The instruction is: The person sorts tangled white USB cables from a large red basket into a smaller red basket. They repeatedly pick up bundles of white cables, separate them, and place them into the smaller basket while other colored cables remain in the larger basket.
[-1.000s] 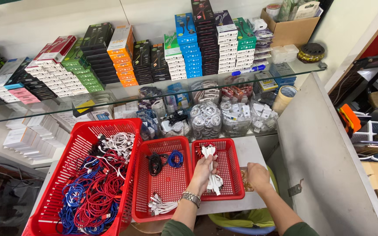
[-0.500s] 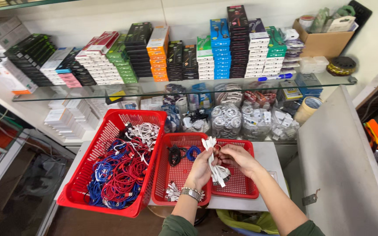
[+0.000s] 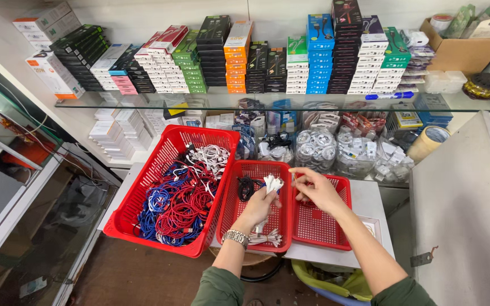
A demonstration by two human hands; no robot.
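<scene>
We pinch the light, floppy bundle of white cables (image 3: 271, 183) in our left hand (image 3: 259, 204), below its plugs, while our right hand (image 3: 316, 190), its fingers loosely curled and holding nothing we can see, hovers just beside.

Single head view, looking steeply down and forward over surface (image 3: 370, 207), close above hands, facing shelf (image 3: 279, 101) wall.
</scene>
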